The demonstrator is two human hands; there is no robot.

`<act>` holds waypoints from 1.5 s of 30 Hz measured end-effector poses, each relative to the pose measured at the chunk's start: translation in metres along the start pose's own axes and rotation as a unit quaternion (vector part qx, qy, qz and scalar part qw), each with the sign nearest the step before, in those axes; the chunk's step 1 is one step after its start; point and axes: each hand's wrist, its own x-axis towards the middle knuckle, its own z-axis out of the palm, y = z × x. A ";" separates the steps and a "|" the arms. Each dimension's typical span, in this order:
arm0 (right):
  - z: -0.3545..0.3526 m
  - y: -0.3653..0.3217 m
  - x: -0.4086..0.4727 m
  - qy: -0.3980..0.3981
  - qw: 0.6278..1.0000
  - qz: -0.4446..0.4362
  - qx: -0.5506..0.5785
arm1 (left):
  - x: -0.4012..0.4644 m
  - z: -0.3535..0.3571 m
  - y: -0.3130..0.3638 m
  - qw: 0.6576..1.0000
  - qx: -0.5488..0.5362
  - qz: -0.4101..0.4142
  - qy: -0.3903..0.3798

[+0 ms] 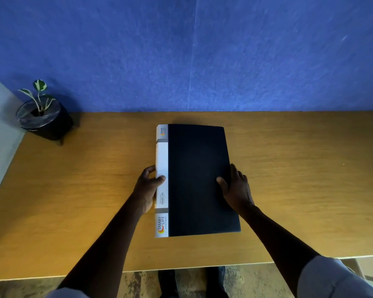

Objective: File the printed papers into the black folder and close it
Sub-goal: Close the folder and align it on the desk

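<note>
At the far left corner of the wooden table [73, 190] stands a small potted plant [44, 117], a black pot with a shiny film over its top and a few green-and-white leaves rising from it, well apart from everything else. Behind the table runs a blue felt-like wall [202, 50], and a pale panel closes off the left edge of the scene. Below the near edge of the table a mottled floor and dark shoes show, blurred.

Any papers are hidden, since the cover lies flat and shut. Small print on the spine is mostly too fine to read beyond the words "SMART LIFE". Both sleeves are cut off by the bottom of the frame.

Lying in the middle of the table, the black folder [198, 179] has its long side running near to far, with a dark matte cover and a white and grey spine on the left bearing an orange logo. The left hand [148, 188] grips the spine, thumb on top and fingers curled round its outer side. The right hand [237, 188] rests on the cover at its right edge, fingers fairly straight and a little apart, thumb spread inward on the cover.
</note>
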 end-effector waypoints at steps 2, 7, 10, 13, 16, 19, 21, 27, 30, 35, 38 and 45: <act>0.004 -0.015 0.003 -0.007 0.998 -0.017 0.053 | -0.001 -0.015 0.003 1.000 -0.007 0.000 0.003; 0.023 -0.049 0.010 -0.041 0.993 -0.026 0.109 | -0.002 -0.055 0.012 0.999 0.010 0.012 0.036; 0.037 -0.067 0.018 -0.061 0.988 0.001 0.140 | -0.001 -0.076 0.017 0.998 0.013 0.025 0.056; 0.048 -0.084 0.027 -0.070 0.986 0.010 0.152 | 0.002 -0.092 0.023 0.997 0.018 0.037 0.065; 0.055 -0.099 0.038 -0.081 0.984 0.008 0.155 | 0.007 -0.104 0.032 0.995 0.024 0.044 0.083; 0.062 -0.110 0.050 -0.102 0.983 0.023 0.148 | 0.016 -0.114 0.040 0.991 0.057 0.052 0.110; 0.068 -0.117 0.056 -0.107 0.983 0.027 0.145 | 0.022 -0.120 0.044 0.989 0.084 0.056 0.113; 0.082 -0.133 0.075 -0.102 0.990 0.026 0.096 | 0.036 -0.132 0.049 0.975 0.172 0.090 0.105; 0.082 -0.138 0.084 -0.106 0.992 0.024 0.063 | 0.044 -0.131 0.055 0.964 0.217 0.098 0.120; 0.083 -0.145 0.098 -0.120 0.992 0.017 -0.029 | 0.062 -0.129 0.064 0.919 0.348 0.077 0.169; 0.085 -0.149 0.104 -0.129 0.988 0.013 -0.079 | 0.072 -0.129 0.073 0.872 0.448 0.043 0.195; 0.090 -0.155 0.113 -0.151 0.979 0.017 -0.135 | 0.084 -0.124 0.080 0.830 0.511 0.030 0.222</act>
